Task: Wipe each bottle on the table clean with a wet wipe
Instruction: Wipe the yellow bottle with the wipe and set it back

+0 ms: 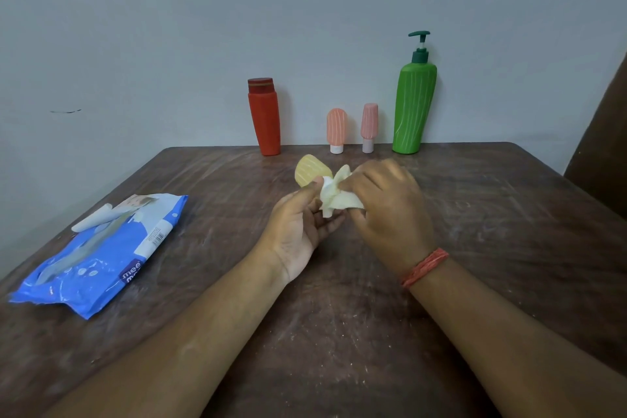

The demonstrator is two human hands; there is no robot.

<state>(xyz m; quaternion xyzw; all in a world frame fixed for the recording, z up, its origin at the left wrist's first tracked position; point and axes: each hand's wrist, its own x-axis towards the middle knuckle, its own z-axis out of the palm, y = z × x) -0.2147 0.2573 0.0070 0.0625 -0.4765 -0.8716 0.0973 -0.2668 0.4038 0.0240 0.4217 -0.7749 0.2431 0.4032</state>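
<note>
A person's two hands meet over a scuffed wooden table (339, 332), working a wet wipe (334, 197) around a small yellow bottle (310, 169). The left hand (300, 231) lies palm-up with its thumb pressed to the bottle's side, cradling it from below. The right hand (383, 204), knuckles up and a red thread bracelet (425, 266) at the wrist, pinches the bunched wipe against the bottle's lower end.

Only the bottle's rounded, striped top shows beyond the wipe — the rest is hidden. It is held just in front of the row standing at the table's far edge: a red bottle (264, 117), an orange tube (336, 131), a pink tube (369, 127) and a tall green pump bottle (414, 102).

Done well, this step likely means turning the bottle in the left hand while the right draws the wipe along its whole length, cap end included — a bunched wipe covers little, so spreading it flatter would probably help.

Well to the left of the yellow bottle lies the blue wipes pack (101, 254), its flap open.
</note>
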